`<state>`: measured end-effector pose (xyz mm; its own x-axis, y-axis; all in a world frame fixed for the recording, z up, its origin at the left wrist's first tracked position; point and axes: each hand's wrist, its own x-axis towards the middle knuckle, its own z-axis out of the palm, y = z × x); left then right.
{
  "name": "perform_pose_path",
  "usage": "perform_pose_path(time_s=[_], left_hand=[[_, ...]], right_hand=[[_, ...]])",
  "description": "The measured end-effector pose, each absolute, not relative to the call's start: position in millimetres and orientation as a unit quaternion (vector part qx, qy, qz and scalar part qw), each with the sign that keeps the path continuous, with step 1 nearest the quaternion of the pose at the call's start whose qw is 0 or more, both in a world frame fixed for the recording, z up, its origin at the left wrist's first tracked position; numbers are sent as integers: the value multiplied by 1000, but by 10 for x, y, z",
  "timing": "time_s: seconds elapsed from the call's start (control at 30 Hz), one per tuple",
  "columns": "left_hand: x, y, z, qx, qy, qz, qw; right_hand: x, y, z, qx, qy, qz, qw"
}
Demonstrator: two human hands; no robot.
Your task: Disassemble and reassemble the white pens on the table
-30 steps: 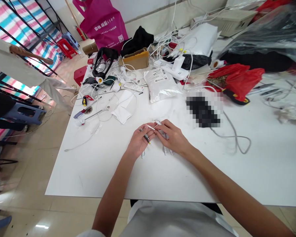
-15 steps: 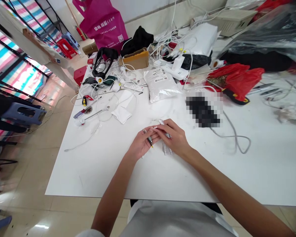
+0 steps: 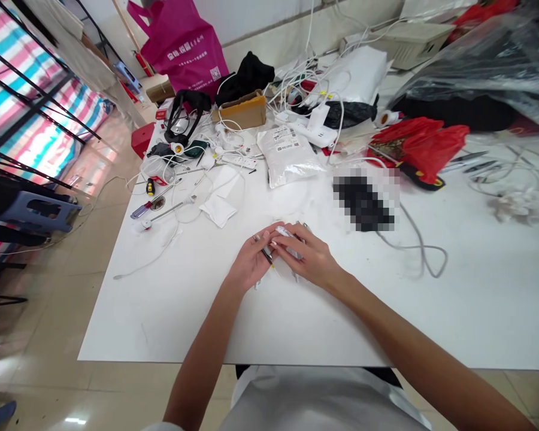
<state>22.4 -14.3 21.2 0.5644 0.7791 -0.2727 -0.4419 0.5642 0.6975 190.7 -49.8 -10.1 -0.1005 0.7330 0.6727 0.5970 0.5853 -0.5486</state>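
Over the front middle of the table, my two hands meet at the fingertips. Palm up, my left hand (image 3: 245, 264) is curled round a slim dark and silver pen part (image 3: 268, 257) with a thin yellow tip pointing toward me. My right hand (image 3: 317, 257) reaches in from the right, its thumb and fingers pinching a whitish, pen-like tube (image 3: 284, 231) against the left fingers. More slim whitish pieces show beneath my right hand, mostly hidden by it. A small pale end (image 3: 257, 285) peeks out below my left palm.
On the white table (image 3: 184, 323), a screwdriver (image 3: 142, 209), white cables and a folded white paper (image 3: 218, 209) lie to the left. Behind are a white parcel (image 3: 290, 158) and an open cardboard box (image 3: 242, 112). A blurred black object (image 3: 363, 203) and a grey cable (image 3: 420, 245) lie right.
The whitish tube has come up between my hands and now lies across the fingertips. My right fingers have shifted slightly left; the left hand still keeps the dark part.
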Motion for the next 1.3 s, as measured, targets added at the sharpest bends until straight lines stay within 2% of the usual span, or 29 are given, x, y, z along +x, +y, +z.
perform_pose_path(time_s=[0.23,0.53,0.93,1.03,1.2,1.3], left_hand=[[221,-154,199,305,292,365,829],[224,-146,202,332,289,361,822],[146,-94,168,350,330,358,800],[149,-77,147,330,340,388,791],[148,-32,84,271,347,435,785],[150,-32,79,259,347,436,789]], right_hand=[[1904,-496,-115,-454,-752,82,470],[1888,-486,-136,-438,-746,76,495],[1896,-463,-57,-486,-689,139,519],[1895,-458,17,-498,-636,203,553],[1999,-374,38,-471,-440,415,642],[2075,-308,-26,-444,-360,483,664]])
